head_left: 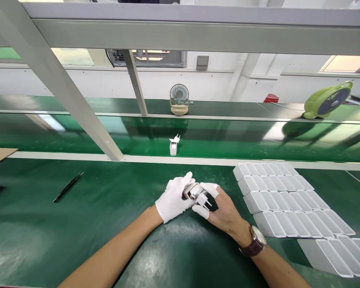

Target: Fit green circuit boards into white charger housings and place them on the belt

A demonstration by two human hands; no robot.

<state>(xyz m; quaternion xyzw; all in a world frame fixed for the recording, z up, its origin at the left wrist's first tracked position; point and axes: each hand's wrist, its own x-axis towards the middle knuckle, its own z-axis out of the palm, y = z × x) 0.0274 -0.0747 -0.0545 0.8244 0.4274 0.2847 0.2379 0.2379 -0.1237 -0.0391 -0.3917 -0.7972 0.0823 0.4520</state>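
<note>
1. A small white casing (196, 188) was held just below the centre of the frame, its open side showing a dark interior with small coloured parts; a white plug piece (202, 199) with two metal prongs stuck out toward the lower right.
2. The left hand (175, 199), in a white glove, was curled around the casing from the left, gripping it.
3. The right hand (226, 212), with white covers on thumb and forefinger, had these two digits parted on either side of the plug piece, their tips at the casing; whether they pinched it, I could not tell.
4. A watch (257, 239) circled the right wrist.
5. Above the hands, a similar white unit (173, 148) stood upright on the glossy green strip (210, 146).
6. Rows of white trays (276, 200) filled the right side of the green table (108, 232).
7. A slim black tool (68, 188) lay slantwise at left.
8. A small fan (179, 94) stood at upper centre, a green fan (324, 102) at upper right.
</note>
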